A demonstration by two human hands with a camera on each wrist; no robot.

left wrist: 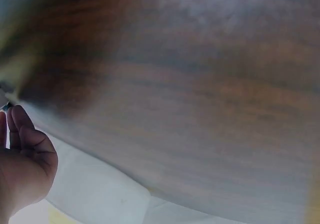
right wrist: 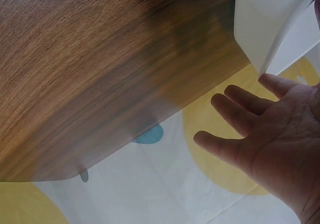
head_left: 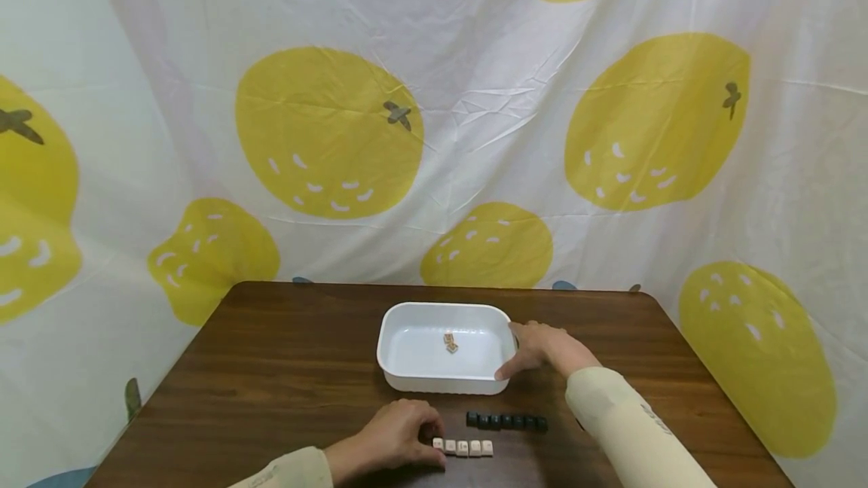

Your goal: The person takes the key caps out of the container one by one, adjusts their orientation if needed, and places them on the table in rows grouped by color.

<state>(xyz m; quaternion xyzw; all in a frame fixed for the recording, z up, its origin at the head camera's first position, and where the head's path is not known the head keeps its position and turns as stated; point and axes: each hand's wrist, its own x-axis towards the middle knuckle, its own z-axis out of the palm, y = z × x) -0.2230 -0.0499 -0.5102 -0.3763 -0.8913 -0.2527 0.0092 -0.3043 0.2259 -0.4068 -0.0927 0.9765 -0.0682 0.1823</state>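
Note:
My left hand (head_left: 401,434) is at the left end of a row of white keycaps (head_left: 469,448) with dark marks on top. Its thumb and curled fingers pinch the end keycap (head_left: 438,443). In the left wrist view only part of this hand (left wrist: 27,159) shows, at the left edge. My right hand (head_left: 539,345) spans the right end of a white rectangular basin (head_left: 444,385), thumb near the front corner. Seen from the right wrist, this hand (right wrist: 270,119) has straight, spread fingers, and one fingertip touches the basin's rim (right wrist: 280,41).
Small tan pieces (head_left: 450,343) lie inside the basin. Behind the white row is a row of several black keycaps (head_left: 506,422). All stand on a dark wooden table (head_left: 291,352), with a lemon-patterned cloth (head_left: 475,96) hanging behind it.

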